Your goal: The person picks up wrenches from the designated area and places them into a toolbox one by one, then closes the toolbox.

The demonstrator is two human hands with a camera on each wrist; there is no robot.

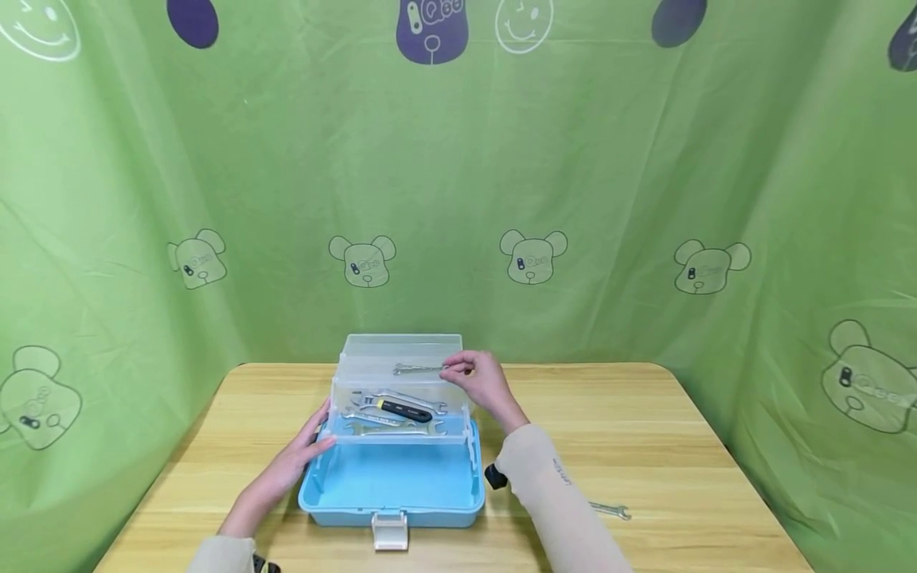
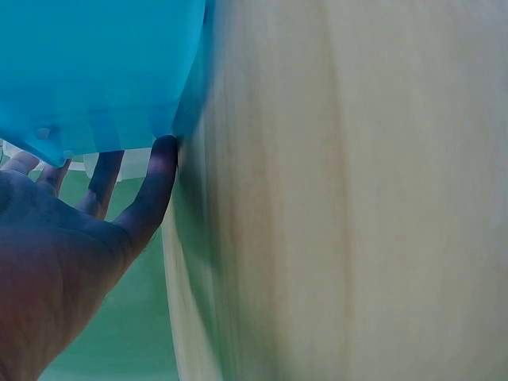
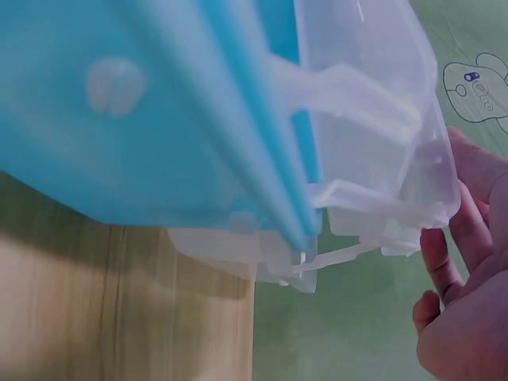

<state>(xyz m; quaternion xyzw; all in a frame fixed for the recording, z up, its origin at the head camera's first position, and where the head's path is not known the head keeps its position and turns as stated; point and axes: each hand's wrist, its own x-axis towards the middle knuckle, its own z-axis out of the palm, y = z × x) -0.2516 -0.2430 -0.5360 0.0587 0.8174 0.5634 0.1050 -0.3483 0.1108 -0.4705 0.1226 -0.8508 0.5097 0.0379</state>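
Note:
A blue toolbox [image 1: 392,519] stands unfolded, its clear trays raised in steps at the back. My right hand [image 1: 481,384] pinches the end of a small wrench [image 1: 417,368] over the upper clear tray [image 1: 365,369]. In the right wrist view, the curled fingers [image 3: 439,258] show at the tray's side; the wrench is hidden there. My left hand [image 1: 290,458] rests against the toolbox's left side, thumb beside the lower tray. The left wrist view shows its fairly straight fingers [image 2: 151,194] touching the blue wall.
The lower clear tray holds several wrenches [image 1: 401,428] and a tool with a black and yellow handle [image 1: 405,411]. Another wrench [image 1: 610,510] lies on the wooden table [image 1: 688,469] by the right sleeve. A white latch [image 1: 390,532] hangs at the toolbox front. Green curtain [image 1: 444,175] surrounds the table.

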